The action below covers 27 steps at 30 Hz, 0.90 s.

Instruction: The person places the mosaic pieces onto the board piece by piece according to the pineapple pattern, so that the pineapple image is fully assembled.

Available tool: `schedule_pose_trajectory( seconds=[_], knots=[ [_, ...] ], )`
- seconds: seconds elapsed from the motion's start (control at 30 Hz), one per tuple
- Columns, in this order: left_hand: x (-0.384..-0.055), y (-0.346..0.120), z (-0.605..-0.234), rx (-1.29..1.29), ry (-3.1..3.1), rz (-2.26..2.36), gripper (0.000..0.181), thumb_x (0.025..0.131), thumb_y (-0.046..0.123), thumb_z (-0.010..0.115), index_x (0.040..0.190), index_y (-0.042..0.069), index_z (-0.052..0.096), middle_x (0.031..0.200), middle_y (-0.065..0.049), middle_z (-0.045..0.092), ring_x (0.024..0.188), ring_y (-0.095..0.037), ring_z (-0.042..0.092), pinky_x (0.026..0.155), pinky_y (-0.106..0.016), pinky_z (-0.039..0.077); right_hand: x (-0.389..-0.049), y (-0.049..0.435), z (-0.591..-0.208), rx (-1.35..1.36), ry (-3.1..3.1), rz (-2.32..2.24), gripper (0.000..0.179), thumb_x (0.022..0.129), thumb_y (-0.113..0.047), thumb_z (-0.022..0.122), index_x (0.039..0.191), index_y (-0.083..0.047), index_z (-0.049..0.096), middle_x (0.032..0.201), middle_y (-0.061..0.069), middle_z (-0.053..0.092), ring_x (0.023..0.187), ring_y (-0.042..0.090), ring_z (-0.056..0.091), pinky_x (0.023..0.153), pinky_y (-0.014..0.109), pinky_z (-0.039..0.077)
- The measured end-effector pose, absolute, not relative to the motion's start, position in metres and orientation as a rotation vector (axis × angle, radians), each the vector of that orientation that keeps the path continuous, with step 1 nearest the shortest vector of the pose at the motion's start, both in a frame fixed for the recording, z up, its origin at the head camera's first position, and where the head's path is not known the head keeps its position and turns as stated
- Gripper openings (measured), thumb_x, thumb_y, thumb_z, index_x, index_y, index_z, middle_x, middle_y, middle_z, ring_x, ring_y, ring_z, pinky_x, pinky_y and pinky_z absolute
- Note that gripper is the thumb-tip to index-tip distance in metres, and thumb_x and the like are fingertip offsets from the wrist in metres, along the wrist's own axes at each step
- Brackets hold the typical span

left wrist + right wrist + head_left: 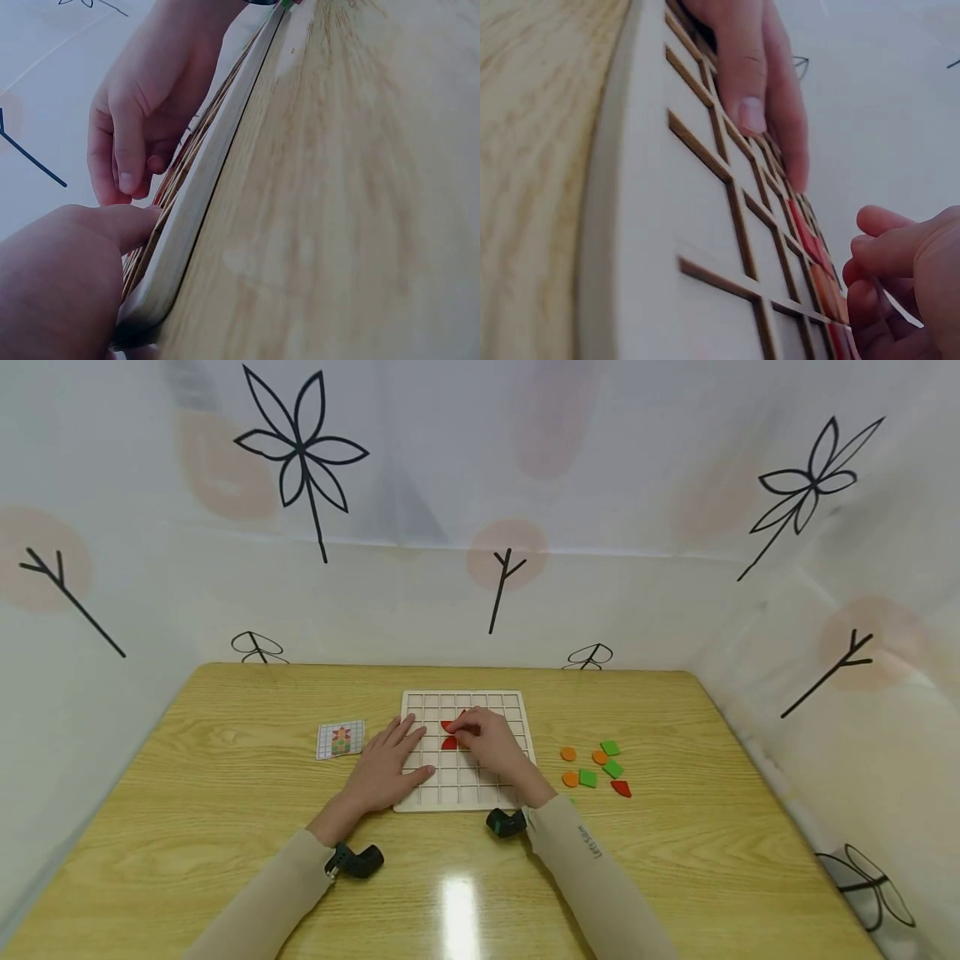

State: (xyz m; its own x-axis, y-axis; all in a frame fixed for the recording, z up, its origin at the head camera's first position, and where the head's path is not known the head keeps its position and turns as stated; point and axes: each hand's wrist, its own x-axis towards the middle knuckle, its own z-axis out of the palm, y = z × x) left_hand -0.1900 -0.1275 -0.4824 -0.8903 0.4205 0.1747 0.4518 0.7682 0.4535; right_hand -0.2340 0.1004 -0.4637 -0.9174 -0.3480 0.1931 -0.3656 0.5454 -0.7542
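A pale square grid board [427,795] lies on the table. My left hand [384,766] rests spread over its left edge, the thumb on the grid. Over the board's middle, the fingers of my right hand [491,745] are curled, fingertips right at a red quarter-round piece [447,725]. I cannot tell whether those fingers pinch a piece. Another red piece [449,743] sits just below, and more red shows behind the fingers. In the right wrist view, an orange piece [826,289] lies between red pieces [808,234] in the grid, beside my right hand [900,277].
To the left of the board lies a small pattern card [341,740]. Loose pieces are scattered on the right: several green squares [588,778], orange rounded pieces [568,753] and a red one [621,788]. A printed curtain [420,602] hangs behind the wooden table [247,793].
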Motion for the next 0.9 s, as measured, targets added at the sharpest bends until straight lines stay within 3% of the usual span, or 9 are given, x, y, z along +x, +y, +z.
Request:
schedule_pose_trajectory(
  seconds=[0.4,0.9],
  knots=[
    [-0.191,-0.128,-0.483,-0.721,-2.901,-0.758,0.072,0.097,0.049,0.058,0.154,0.01,0.039,0.163,-0.012,0.023,0.15,-0.035,0.016,0.114,-0.061,0.02,-0.237,0.156,-0.449,0.549,-2.656,1.37,0.015,0.096,0.0,0.064,0.104,-0.006,0.076,0.106,0.007,0.07,0.094,0.023,0.064,0.084,0.041,0.053],
    [-0.192,-0.129,-0.486,-0.735,-2.889,-0.752,0.072,0.098,0.049,0.057,0.155,0.01,0.038,0.163,-0.012,0.022,0.15,-0.034,0.016,0.113,-0.061,0.021,-0.218,0.299,-0.457,0.238,-2.757,1.153,0.02,0.099,-0.008,0.061,0.114,0.002,0.071,0.112,0.02,0.066,0.099,0.033,0.061,0.079,0.039,0.051]
  ],
)
